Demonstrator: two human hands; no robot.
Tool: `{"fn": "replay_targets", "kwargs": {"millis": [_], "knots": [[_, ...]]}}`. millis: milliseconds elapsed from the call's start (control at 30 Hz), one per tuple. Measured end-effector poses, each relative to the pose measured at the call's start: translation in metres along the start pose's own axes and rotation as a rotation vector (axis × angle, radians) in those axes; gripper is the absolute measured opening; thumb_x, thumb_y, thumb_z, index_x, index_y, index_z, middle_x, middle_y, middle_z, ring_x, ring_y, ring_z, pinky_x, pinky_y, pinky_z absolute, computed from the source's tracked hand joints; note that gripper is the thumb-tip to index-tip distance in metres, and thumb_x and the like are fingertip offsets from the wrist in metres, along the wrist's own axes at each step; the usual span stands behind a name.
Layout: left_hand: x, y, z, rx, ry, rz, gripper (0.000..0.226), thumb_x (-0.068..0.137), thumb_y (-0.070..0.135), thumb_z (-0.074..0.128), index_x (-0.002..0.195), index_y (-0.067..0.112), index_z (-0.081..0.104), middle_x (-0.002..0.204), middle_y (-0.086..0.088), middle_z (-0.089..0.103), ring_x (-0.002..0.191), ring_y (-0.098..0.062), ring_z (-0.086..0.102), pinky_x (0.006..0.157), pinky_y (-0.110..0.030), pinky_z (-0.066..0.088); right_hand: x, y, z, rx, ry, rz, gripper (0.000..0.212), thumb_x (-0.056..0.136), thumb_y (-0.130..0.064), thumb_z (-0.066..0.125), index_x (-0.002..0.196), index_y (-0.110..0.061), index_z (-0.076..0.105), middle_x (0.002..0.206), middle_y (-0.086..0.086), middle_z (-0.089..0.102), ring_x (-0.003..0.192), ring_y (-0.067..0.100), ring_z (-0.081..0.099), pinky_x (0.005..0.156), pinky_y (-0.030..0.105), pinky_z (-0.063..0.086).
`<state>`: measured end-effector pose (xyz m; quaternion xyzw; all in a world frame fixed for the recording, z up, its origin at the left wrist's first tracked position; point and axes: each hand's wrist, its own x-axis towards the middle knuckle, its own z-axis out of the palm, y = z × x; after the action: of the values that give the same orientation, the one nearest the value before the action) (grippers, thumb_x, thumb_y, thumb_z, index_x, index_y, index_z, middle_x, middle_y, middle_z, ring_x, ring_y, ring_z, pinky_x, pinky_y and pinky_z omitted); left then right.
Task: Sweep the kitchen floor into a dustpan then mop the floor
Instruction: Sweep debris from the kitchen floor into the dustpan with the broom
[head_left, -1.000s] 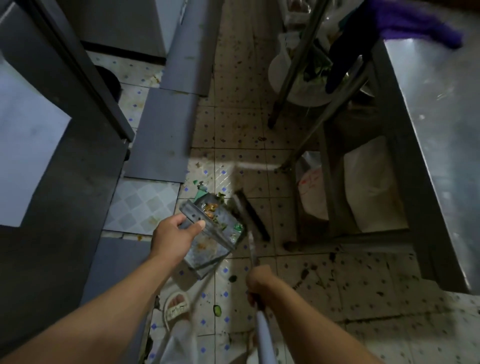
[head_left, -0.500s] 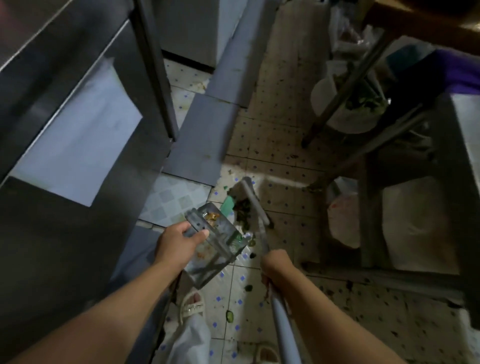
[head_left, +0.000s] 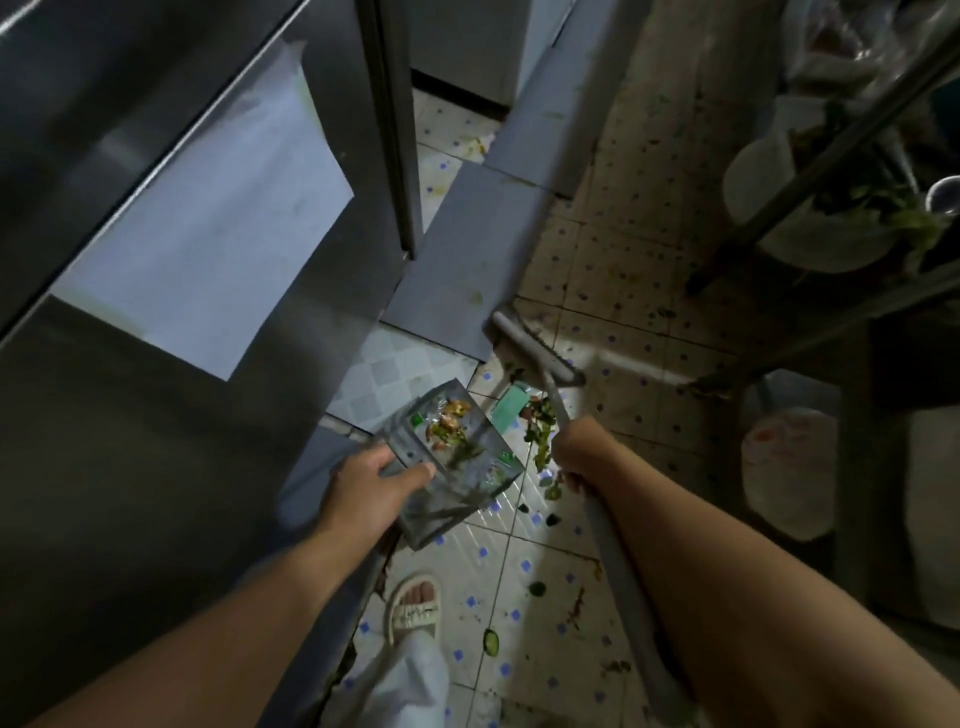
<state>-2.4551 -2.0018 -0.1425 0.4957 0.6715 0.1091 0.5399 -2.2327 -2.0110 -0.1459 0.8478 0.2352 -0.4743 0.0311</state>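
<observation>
Cramped kitchen, tiled floor (head_left: 524, 587) grimy, dim light. Sweeping stage underway, mopping not begun (no mop in view). Dustpan (head_left: 447, 457) already holds vegetable scraps; green scraps (head_left: 540, 441) lie just right of dustpan, green card (head_left: 509, 410) at its far right corner, stray bits on floor nearer sandalled foot (head_left: 415, 608). Left hand (head_left: 369, 493) grips dustpan's near left edge, thumb over rim, pan tilted. Right hand (head_left: 582, 452) curled round broom (head_left: 535, 353) handle right of dustpan, broom head beyond dustpan. Judgement: several strokes left.

Grey dustpan (head_left: 452, 467) carrying green and orange scraps (head_left: 447, 427); grey broom (head_left: 535, 351); white floor tiles (head_left: 519, 582) dotted blue; white sandal (head_left: 413, 608).
</observation>
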Motion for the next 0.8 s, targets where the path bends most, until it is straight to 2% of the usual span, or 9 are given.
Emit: {"fn": "replay_targets", "kwargs": {"millis": [133, 200, 300, 367, 433, 500, 600, 700, 800], "knots": [[-0.027, -0.008, 0.016, 0.004, 0.045, 0.005, 0.009, 0.080, 0.028, 0.073, 0.074, 0.023, 0.067, 0.076, 0.003, 0.070, 0.071, -0.016, 0.065, 0.065, -0.026, 0.051, -0.010, 0.054, 0.014, -0.012, -0.033, -0.017, 0.032, 0.096, -0.007, 0.045, 0.123, 0.009, 0.047, 0.071, 0.008, 0.051, 0.054, 0.014, 0.050, 0.061, 0.028, 0.053], [-0.049, -0.011, 0.024, -0.001, 0.077, 0.007, 0.007, 0.080, 0.027, 0.073, 0.076, 0.024, 0.068, 0.080, 0.002, 0.072, 0.076, -0.018, 0.067, 0.071, -0.030, 0.053, -0.021, 0.083, 0.027, -0.063, -0.074, 0.001, 0.034, 0.096, -0.008, 0.045, 0.126, 0.007, 0.045, 0.075, 0.008, 0.050, 0.060, 0.014, 0.054, 0.063, 0.026, 0.054], [-0.088, -0.011, 0.036, 0.028, 0.147, 0.036, 0.010, 0.080, 0.027, 0.073, 0.073, 0.025, 0.066, 0.078, 0.005, 0.070, 0.073, -0.015, 0.065, 0.062, -0.023, 0.046, -0.041, 0.129, 0.041, -0.178, -0.144, -0.014, 0.031, 0.095, -0.010, 0.046, 0.123, 0.002, 0.050, 0.084, 0.006, 0.052, 0.068, 0.014, 0.055, 0.073, 0.024, 0.054], [-0.116, -0.014, 0.044, 0.053, 0.186, 0.039, 0.011, 0.080, 0.030, 0.073, 0.074, 0.025, 0.066, 0.074, 0.007, 0.068, 0.069, -0.013, 0.062, 0.056, -0.022, 0.042, -0.062, 0.159, 0.044, -0.284, -0.183, -0.038, 0.020, 0.097, -0.011, 0.043, 0.108, 0.000, 0.056, 0.079, 0.004, 0.050, 0.071, 0.013, 0.059, 0.077, 0.022, 0.051], [-0.143, -0.020, 0.051, 0.066, 0.216, 0.022, 0.015, 0.079, 0.034, 0.073, 0.073, 0.022, 0.066, 0.070, 0.005, 0.067, 0.067, -0.016, 0.062, 0.057, -0.028, 0.045, -0.083, 0.189, 0.047, -0.382, -0.205, -0.110, 0.022, 0.098, -0.012, 0.043, 0.108, -0.001, 0.058, 0.075, 0.004, 0.047, 0.077, 0.014, 0.058, 0.070, 0.016, 0.049], [-0.163, -0.029, 0.055, 0.055, 0.228, -0.002, 0.021, 0.077, 0.038, 0.074, 0.077, 0.018, 0.068, 0.076, -0.001, 0.070, 0.074, -0.024, 0.066, 0.064, -0.035, 0.051, -0.101, 0.213, 0.052, -0.435, -0.235, -0.158, 0.028, 0.097, -0.011, 0.044, 0.122, 0.000, 0.054, 0.073, 0.003, 0.044, 0.068, 0.012, 0.052, 0.056, 0.009, 0.046], [-0.192, -0.036, 0.061, 0.064, 0.230, -0.059, 0.048, 0.074, 0.046, 0.074, 0.103, 0.008, 0.067, 0.105, -0.008, 0.070, 0.097, -0.029, 0.066, 0.078, -0.039, 0.053, -0.125, 0.241, 0.049, -0.351, -0.315, -0.147, 0.034, 0.097, -0.009, 0.043, 0.129, 0.003, 0.049, 0.085, 0.005, 0.055, 0.071, 0.013, 0.055, 0.063, 0.020, 0.047], [-0.217, -0.034, 0.068, 0.045, 0.260, -0.101, 0.069, 0.078, 0.041, 0.073, 0.132, 0.003, 0.052, 0.138, -0.010, 0.051, 0.121, -0.029, 0.054, 0.098, -0.040, 0.047, -0.146, 0.253, 0.035, -0.194, -0.344, -0.145, 0.038, 0.097, -0.010, 0.038, 0.132, 0.003, 0.048, 0.067, 0.000, 0.042, 0.056, 0.009, 0.043, 0.051, 0.022, 0.044], [-0.232, -0.037, 0.075, 0.056, 0.256, -0.112, 0.072, 0.082, 0.036, 0.071, 0.139, 0.002, 0.043, 0.145, -0.011, 0.044, 0.130, -0.028, 0.045, 0.102, -0.036, 0.040, -0.155, 0.262, 0.025, -0.103, -0.280, -0.130, 0.038, 0.097, -0.012, 0.038, 0.132, 0.000, 0.049, 0.066, -0.003, 0.039, 0.053, 0.007, 0.042, 0.035, 0.013, 0.040]]}}
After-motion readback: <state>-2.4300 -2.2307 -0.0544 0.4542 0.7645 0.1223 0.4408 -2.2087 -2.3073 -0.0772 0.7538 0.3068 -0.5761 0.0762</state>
